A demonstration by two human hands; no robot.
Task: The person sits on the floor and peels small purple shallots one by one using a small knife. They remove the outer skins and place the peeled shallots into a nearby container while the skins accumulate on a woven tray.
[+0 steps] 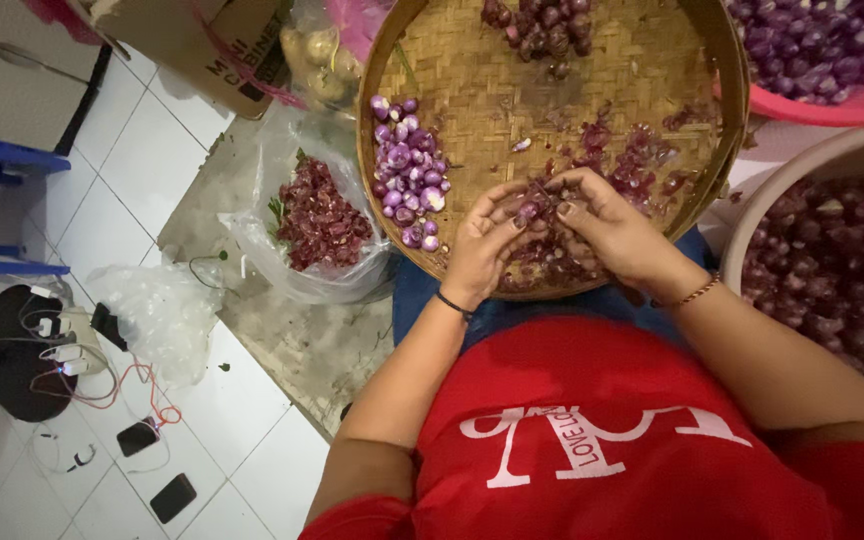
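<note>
A round woven bamboo tray (pixel 472 90) rests on my lap. My left hand (pixel 482 245) and my right hand (pixel 612 230) meet over its near edge, fingers pinched together on one small purple shallot (pixel 529 208). A pile of peeled pale-purple shallots (pixel 408 170) lies on the tray's left side. Unpeeled dark shallots (pixel 544 25) sit at the tray's far side. Loose reddish skins (pixel 622 155) are scattered under and beyond my right hand.
A clear plastic bag of red shallot skins (pixel 320 215) sits left of the tray. A large basin of dark shallots (pixel 832 270) is at right, a pink basket of shallots (pixel 822 50) at top right. Phones and chargers (pixel 72 350) lie on the tiled floor.
</note>
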